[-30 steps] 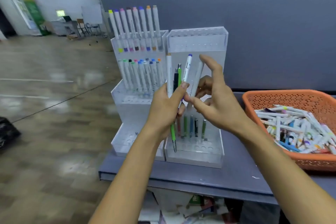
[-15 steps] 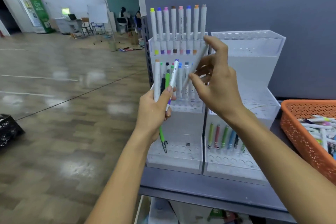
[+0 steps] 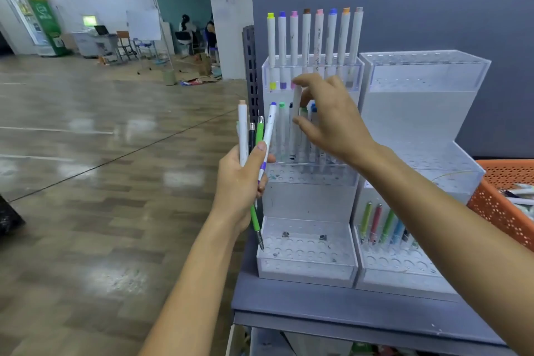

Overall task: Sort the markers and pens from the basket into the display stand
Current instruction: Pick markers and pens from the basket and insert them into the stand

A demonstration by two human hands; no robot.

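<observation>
One white marker, light and rigid (slick barrel), pinched mid-shaft by right hand; left hand clamps spare pens.

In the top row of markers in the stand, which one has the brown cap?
The fourth marker from the left, between the pink-capped and salmon-capped ones; its cap is dark brown.

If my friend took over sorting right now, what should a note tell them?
Left hand: holding a bunch of pens and markers, not yet sorted.
Right hand: pinching a white marker at the left display stand's middle row.
Done: top row holds eight markers; the middle row has several; the right stand has a few pens in its bottom tier.
Left: seat this marker, place the bunch, then empty the orange basket.
</observation>
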